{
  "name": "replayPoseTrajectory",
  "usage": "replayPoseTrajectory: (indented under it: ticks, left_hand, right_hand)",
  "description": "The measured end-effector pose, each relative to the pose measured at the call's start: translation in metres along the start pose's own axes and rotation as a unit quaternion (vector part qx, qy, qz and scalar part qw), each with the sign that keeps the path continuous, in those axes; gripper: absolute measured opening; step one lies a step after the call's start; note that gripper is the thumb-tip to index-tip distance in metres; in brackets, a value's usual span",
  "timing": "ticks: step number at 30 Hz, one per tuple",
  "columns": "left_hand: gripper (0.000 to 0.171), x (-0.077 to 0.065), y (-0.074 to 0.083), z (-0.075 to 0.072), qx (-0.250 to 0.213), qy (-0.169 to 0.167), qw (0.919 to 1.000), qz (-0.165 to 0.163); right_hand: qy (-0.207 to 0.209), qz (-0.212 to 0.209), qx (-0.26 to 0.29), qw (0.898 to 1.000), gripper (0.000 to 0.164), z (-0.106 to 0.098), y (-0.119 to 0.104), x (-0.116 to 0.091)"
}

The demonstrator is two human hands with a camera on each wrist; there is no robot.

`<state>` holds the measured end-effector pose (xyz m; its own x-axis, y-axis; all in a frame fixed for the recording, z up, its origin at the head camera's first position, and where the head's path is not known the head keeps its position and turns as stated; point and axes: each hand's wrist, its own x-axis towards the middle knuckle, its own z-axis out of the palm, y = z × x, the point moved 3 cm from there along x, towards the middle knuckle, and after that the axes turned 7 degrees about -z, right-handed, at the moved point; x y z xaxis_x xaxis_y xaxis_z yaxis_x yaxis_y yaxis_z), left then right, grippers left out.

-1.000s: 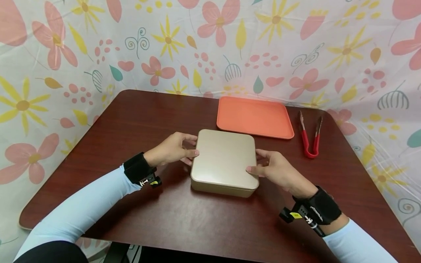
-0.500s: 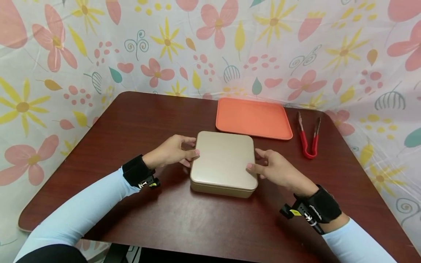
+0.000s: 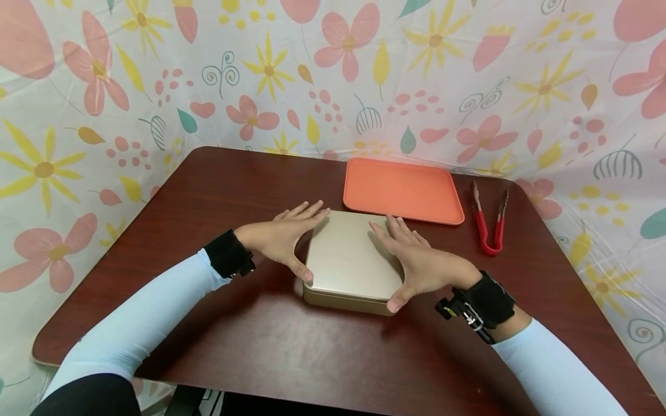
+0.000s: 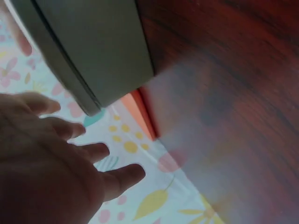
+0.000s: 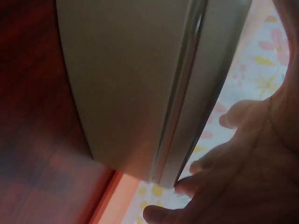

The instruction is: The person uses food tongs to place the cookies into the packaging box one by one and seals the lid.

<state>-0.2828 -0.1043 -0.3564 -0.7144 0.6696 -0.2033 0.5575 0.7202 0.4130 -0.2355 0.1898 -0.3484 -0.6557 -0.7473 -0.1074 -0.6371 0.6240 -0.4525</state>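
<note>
A pale gold lidded tin [image 3: 354,254], square with rounded corners, sits on the brown table with its lid on. My left hand [image 3: 278,238] is at its left side, fingers spread and straight, with the thumb at the near left edge. On the other side, my right hand [image 3: 426,267] has its fingers spread over the right edge of the lid and its thumb at the near right corner. The left wrist view shows the tin's side wall [image 4: 103,51] beside the stretched fingers. The lid seam [image 5: 175,98] runs along the tin in the right wrist view.
Behind the tin lies an orange tray [image 3: 403,190]. Red-handled tongs [image 3: 489,225] rest to its right, tips pointing away. A flowered cloth [image 3: 333,75] hangs along the back and sides of the brown table [image 3: 250,179].
Both hands have loosened from the tin's sides, with fingers lifted and spread and thumbs moved to its near corners. The tin has stayed in place, lid on.
</note>
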Motion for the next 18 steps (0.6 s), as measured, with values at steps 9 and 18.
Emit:
replayPoseTrajectory:
  ticks: [9,18]
  left_hand:
    - [0.142,0.006,-0.009,0.004,0.010,-0.022,0.9996,-0.013]
    - [0.140,0.007,-0.013,0.004,-0.004,-0.023,0.9997,-0.011]
  right_hand:
    - [-0.022,0.000,-0.004,1.000,0.148,-0.002,0.011,0.007]
    - [-0.029,0.018,0.014,0.999,0.148,-0.003,0.017,0.007]
